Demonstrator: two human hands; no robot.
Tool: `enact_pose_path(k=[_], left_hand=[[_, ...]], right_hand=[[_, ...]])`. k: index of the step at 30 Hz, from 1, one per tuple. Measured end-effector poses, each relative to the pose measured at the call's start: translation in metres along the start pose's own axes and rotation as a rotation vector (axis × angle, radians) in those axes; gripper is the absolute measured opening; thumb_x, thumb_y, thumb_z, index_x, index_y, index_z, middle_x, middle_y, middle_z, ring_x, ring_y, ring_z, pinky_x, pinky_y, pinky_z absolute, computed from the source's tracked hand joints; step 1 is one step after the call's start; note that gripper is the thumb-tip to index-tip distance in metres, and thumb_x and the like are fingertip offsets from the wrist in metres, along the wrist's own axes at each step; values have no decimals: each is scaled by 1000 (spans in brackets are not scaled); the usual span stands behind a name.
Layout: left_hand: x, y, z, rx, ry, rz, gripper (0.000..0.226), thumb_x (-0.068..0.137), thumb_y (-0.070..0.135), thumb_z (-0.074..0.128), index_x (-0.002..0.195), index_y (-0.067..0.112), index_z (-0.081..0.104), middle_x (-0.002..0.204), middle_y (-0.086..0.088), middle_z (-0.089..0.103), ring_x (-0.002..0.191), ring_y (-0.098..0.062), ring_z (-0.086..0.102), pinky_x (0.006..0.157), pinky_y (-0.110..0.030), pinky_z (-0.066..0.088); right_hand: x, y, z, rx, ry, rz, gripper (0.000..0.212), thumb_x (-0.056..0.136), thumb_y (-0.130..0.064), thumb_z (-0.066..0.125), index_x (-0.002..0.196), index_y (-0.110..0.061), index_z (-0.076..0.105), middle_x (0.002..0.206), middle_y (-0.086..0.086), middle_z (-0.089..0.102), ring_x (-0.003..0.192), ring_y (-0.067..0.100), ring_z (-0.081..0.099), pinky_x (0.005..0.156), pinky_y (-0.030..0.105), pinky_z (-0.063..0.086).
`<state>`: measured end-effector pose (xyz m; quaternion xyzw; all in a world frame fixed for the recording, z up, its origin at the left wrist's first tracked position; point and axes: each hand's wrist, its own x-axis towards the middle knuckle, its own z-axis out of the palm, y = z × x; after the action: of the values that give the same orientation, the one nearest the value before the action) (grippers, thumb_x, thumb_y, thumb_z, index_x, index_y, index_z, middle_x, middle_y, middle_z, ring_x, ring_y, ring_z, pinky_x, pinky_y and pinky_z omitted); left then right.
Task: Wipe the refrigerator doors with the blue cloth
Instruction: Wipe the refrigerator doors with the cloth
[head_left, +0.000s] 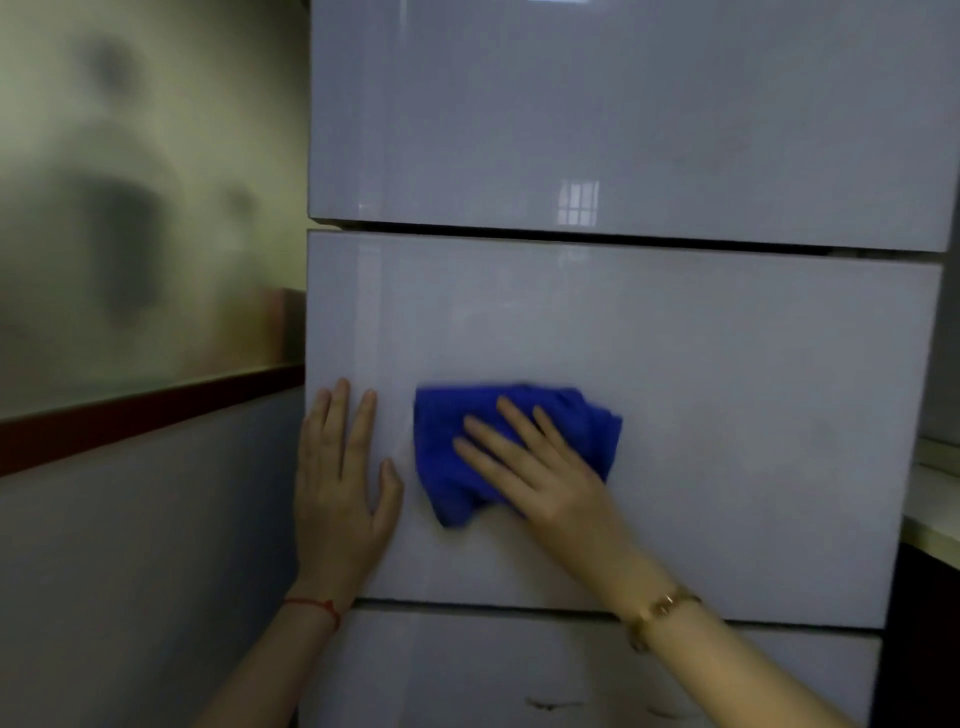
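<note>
Glossy grey middle fridge door (701, 364) | I see right hand (540, 467) flat, grip wide, pressing blue cloth (452, 457) | left hand (340, 493) flat, grip wide, at door's left edge

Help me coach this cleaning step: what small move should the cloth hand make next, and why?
Probably sweep the blue cloth rightward across the middle door. The right hand presses it flat near the door's left part, beside the left hand braced at the edge, so the wide stretch to the right looks uncovered.
</note>
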<state>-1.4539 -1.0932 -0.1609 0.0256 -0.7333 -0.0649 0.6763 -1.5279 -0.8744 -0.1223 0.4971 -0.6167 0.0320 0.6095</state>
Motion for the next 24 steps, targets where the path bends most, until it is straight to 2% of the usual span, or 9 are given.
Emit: enact_pose_path(k=[3,8,10,13,16,18,20,22,24], left_hand=[[0,1,0,9,14,2,58,95,24,42,150,5,34,161,-13,26,153,-30,18,124,-46,22],[0,1,2,10,32,11,57,95,22,42,149,4,35,161,-14,26,152,-30,19,125,-45,21],[-1,1,2,2,30,9,57,95,22,43,149,3,35,161,-14,26,152,-30,18,125,-44,20],[0,1,2,-12,30,9,58,95,23,42,149,4,34,161,-14,25,153,-30,18,125,-45,20],[-2,1,3,-8,36,11,58,95,22,42,149,4,34,161,-14,25,152,-31,19,125,-45,20],[-2,2,4,-5,44,7,58,95,22,42,149,3,34,161,-14,25,152,-32,19,125,-45,19],[-2,2,4,1,47,7,57,96,22,41,149,4,34,160,-15,26,152,-32,19,125,-44,19],[-2,2,3,9,50,6,57,96,22,41,149,4,34,160,-16,26,152,-32,19,125,-45,20],[-2,3,4,14,51,6,56,96,21,41,149,3,35,159,-16,27,151,-33,20,124,-48,22]], right_hand=[[-49,38,-21,-55,-46,23,46,101,-15,39,146,-22,35,151,3,41,148,24,22,123,41,16],[1,123,-60,5,328,668,42,101,-24,45,142,-16,42,152,5,36,148,27,20,124,45,8],[-5,114,-57,-4,333,669,42,101,-23,46,142,-16,42,153,2,33,148,27,20,124,46,8],[-92,63,-33,-34,138,456,46,101,-22,38,146,-23,34,157,-6,25,148,28,18,123,49,10],[-175,28,-30,-62,17,406,48,101,-22,33,148,-29,29,158,-10,22,148,29,21,120,53,17],[-165,47,-38,-36,92,511,41,103,-27,34,143,-22,40,156,-6,30,146,31,24,117,58,20],[-117,74,-47,-20,271,684,39,102,-27,39,136,-12,49,149,5,39,145,31,27,117,59,19],[-58,104,-56,-23,416,814,39,101,-28,44,136,-10,50,147,9,42,145,30,27,121,54,16],[-17,111,-57,-2,438,800,40,100,-26,46,139,-14,46,149,7,41,146,29,25,123,48,11]])
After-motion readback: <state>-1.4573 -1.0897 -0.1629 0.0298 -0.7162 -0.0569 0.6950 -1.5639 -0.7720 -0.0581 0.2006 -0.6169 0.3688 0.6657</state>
